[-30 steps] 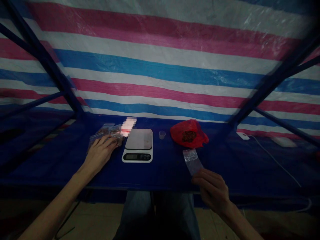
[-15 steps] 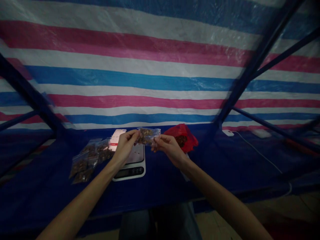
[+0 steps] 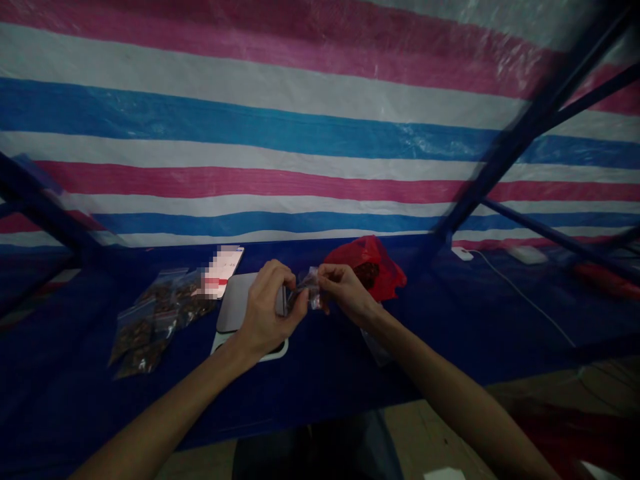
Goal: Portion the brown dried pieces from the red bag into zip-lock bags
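Both my hands pinch one small clear bag (image 3: 306, 289) with dark bits inside, held just above the blue table. My left hand (image 3: 267, 307) grips its left end, fingers closed. My right hand (image 3: 343, 291) grips the right end, fingers closed too. Under my left hand sits a white kitchen scale (image 3: 236, 312) with a grey top, partly hidden by that hand. A pile of filled clear bags (image 3: 155, 313) lies to the left of the scale.
A red plastic bag (image 3: 373, 267) holding dark material lies behind my right hand. An empty clear bag (image 3: 376, 347) shows under my right forearm. A white charger and cable (image 3: 463, 254) lie at the back right. Blue metal bars frame both sides.
A second ago my left hand lay on the pile and my right held an empty bag. Then both hands raised a filled bag; now they have lowered it and drawn closer together.
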The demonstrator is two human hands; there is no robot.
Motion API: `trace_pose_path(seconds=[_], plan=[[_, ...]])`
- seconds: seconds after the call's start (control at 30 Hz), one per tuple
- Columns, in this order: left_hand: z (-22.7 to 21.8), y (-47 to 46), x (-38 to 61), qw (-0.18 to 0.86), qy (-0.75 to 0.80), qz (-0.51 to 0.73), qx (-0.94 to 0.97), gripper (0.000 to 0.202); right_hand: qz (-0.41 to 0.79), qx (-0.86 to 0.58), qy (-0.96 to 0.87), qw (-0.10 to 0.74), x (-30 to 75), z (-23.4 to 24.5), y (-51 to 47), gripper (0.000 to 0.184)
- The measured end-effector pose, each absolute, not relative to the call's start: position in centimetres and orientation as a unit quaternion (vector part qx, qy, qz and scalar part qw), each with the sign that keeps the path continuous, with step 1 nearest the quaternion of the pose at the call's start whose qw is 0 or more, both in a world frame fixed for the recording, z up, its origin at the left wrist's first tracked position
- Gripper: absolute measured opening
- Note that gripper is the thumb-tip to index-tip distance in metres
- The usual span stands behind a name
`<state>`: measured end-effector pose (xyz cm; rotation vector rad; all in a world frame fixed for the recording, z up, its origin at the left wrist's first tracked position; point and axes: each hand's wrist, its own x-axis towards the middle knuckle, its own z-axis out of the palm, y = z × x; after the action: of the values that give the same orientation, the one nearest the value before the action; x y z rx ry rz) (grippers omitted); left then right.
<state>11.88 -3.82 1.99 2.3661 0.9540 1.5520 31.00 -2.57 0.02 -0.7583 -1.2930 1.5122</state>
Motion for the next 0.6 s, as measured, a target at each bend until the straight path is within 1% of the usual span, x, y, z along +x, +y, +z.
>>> trace_pose_path(seconds=[0.03,0.1,0.17,0.23,0.3,0.33,0.4,0.47,0.53,0.6], plan=[[1.7,-3.9,11.9,0.023,0.316,0.539,0.78,0.014,0.616,-0.315,-0.522,0.499,31.0,-0.1,-2.7,0.036],[0.9,-4.0,12.0,-0.055,0.323,0.565,0.757,0.023,0.6,-0.327,-0.499,0.532,31.1,-0.3,-3.0,0.037],[0.3,-4.1,12.1,-0.064,0.321,0.551,0.768,0.024,0.589,-0.329,-0.485,0.557,31.4,-0.3,-3.3,0.038],[-0.1,-4.4,12.5,-0.009,0.301,0.501,0.811,0.018,0.588,-0.311,-0.495,0.559,31.4,-0.4,-3.6,0.036],[-0.1,-4.6,13.0,0.069,0.277,0.449,0.847,0.009,0.592,-0.286,-0.525,0.54,31.3,-0.6,-3.8,0.032],[0.0,-4.6,13.3,0.108,0.272,0.429,0.855,0.008,0.592,-0.279,-0.539,0.53,31.1,-0.7,-3.9,0.032],[0.4,-4.3,14.0,0.179,0.281,0.404,0.852,0.018,0.585,-0.28,-0.554,0.521,31.0,-1.0,-4.0,0.034],[0.8,-3.6,14.7,0.247,0.305,0.384,0.836,0.027,0.573,-0.292,-0.552,0.531,31.1,-1.2,-3.8,0.038],[1.0,-2.9,15.2,0.298,0.328,0.365,0.819,0.03,0.565,-0.296,-0.545,0.544,31.3,-1.4,-3.4,0.041],[1.1,-2.4,15.3,0.324,0.335,0.349,0.813,0.03,0.572,-0.289,-0.545,0.54,31.7,-1.5,-3.1,0.042]])
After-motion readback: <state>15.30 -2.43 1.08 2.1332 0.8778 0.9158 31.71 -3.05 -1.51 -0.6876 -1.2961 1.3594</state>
